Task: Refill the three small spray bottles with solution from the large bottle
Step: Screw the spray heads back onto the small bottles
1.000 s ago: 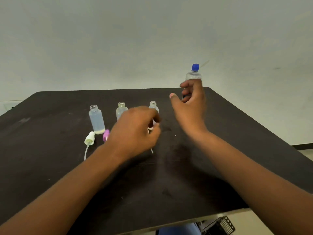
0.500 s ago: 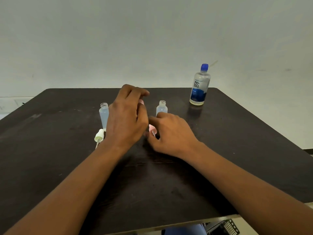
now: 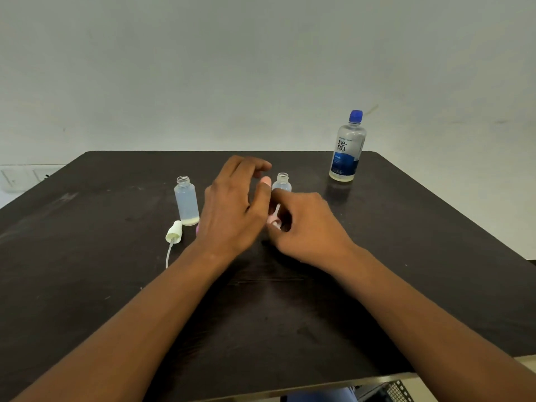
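The right hand (image 3: 307, 224) is pinching a pink spray cap (image 3: 274, 220) on the dark table (image 3: 435, 256). The left hand (image 3: 235, 207) is hovering, fingers curved, beside two open small bottles (image 3: 187, 201).

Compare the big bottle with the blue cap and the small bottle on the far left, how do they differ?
The large bottle is taller and stands at the table's far right; the leftmost small bottle is shorter and stands nearer the person. The large bottle is capped and has a blue label; the small bottle is open and unlabelled. Both stand upright, are translucent, and neither is touched.
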### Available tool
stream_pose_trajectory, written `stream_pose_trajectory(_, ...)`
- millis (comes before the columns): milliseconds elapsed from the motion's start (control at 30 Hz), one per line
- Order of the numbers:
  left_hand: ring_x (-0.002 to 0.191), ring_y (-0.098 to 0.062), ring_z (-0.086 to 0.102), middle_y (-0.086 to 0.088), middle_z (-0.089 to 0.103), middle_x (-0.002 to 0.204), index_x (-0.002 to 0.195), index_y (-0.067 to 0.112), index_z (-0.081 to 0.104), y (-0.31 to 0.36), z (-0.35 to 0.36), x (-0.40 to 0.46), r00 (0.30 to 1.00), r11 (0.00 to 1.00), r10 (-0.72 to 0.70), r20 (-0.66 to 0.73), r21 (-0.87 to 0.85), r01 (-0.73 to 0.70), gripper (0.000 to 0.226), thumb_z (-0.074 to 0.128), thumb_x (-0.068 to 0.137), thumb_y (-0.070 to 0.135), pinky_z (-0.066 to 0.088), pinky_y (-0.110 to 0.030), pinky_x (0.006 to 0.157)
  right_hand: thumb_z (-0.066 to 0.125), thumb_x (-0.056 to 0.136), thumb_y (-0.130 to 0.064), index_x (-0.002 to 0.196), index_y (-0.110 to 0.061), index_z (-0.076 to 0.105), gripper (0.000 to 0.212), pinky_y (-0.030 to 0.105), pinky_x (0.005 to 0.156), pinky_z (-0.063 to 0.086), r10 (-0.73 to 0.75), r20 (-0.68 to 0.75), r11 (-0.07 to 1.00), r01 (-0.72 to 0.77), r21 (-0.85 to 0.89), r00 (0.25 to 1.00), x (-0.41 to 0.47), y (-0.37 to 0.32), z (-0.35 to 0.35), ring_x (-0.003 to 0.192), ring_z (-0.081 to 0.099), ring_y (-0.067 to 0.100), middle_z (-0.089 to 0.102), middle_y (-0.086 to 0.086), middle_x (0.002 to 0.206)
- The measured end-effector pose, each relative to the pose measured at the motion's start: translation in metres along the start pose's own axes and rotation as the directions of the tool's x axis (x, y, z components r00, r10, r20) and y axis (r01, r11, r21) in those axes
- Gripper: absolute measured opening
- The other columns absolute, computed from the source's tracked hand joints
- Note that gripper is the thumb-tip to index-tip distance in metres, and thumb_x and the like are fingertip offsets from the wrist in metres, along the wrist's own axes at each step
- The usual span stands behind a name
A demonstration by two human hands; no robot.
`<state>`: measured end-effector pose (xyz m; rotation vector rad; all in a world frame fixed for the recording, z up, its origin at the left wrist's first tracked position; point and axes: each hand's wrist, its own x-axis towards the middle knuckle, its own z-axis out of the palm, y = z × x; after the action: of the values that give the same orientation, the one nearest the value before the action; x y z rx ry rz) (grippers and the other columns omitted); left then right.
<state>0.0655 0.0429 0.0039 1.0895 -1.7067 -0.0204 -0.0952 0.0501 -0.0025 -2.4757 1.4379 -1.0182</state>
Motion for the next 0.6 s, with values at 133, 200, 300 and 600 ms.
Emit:
stream_pose_trajectory(133, 0.080, 0.009, 0.054, 0.011, 0.062, 0.116, 0.124, 0.023, 0.066, 0.003, 0.001, -0.002, 0.999, 1.000, 0.009, 0.032, 0.006, -0.009, 0.029, 0.055, 0.098, 0.030, 0.049, -0.033, 0.077, 0.078, 0.088, -0.025, 0.096, -0.021, 0.063, 0.017, 0.033, 0.062, 0.058, 0.028, -0.234, 0.983, 0.016, 0.185, 0.972, 0.002, 0.005, -0.018, 0.066, 0.065, 0.011, 0.066, -0.009, 0.075)
stream_pose_trajectory(200, 0.086, 0.004, 0.056, 0.010, 0.061, 0.119, 0.126, 0.023, 0.064, 0.003, 0.002, -0.003, 0.999, 1.000, 0.001, 0.043, 0.021, -0.002, 0.031, 0.053, 0.098, 0.034, 0.054, -0.040, 0.080, 0.079, 0.090, -0.022, 0.094, -0.017, 0.063, 0.017, 0.030, 0.059, 0.056, 0.084, -0.342, 0.964, 0.011, 0.267, 0.936, 0.004, 0.008, -0.025, 0.067, 0.064, 0.015, 0.066, -0.007, 0.077)
stream_pose_trajectory(300, 0.079, 0.000, 0.058, 0.009, 0.058, 0.125, 0.131, 0.024, 0.061, 0.005, 0.005, -0.005, 0.997, 0.998, -0.035, 0.067, 0.059, 0.031, 0.034, 0.054, 0.100, 0.037, 0.055, -0.046, 0.084, 0.081, 0.088, -0.018, 0.093, -0.016, 0.062, 0.020, 0.020, 0.059, 0.051, 0.160, -0.466, 0.948, -0.004, 0.320, 0.870, 0.006, 0.012, -0.030, 0.068, 0.064, 0.012, 0.068, -0.006, 0.082)
stream_pose_trajectory(600, 0.130, -0.024, 0.056, -0.007, 0.055, 0.147, 0.148, 0.012, 0.048, 0.012, 0.019, -0.007, 0.980, 0.972, -0.102, 0.171, 0.229, 0.061, 0.047, 0.049, 0.108, 0.036, 0.044, -0.037, 0.097, 0.081, 0.090, -0.023, 0.090, -0.012, 0.062, 0.022, 0.019, 0.061, 0.046, 0.278, -0.539, 0.887, 0.002, 0.462, 0.795, 0.009, 0.017, -0.032, 0.071, 0.068, 0.016, 0.072, 0.000, 0.083)
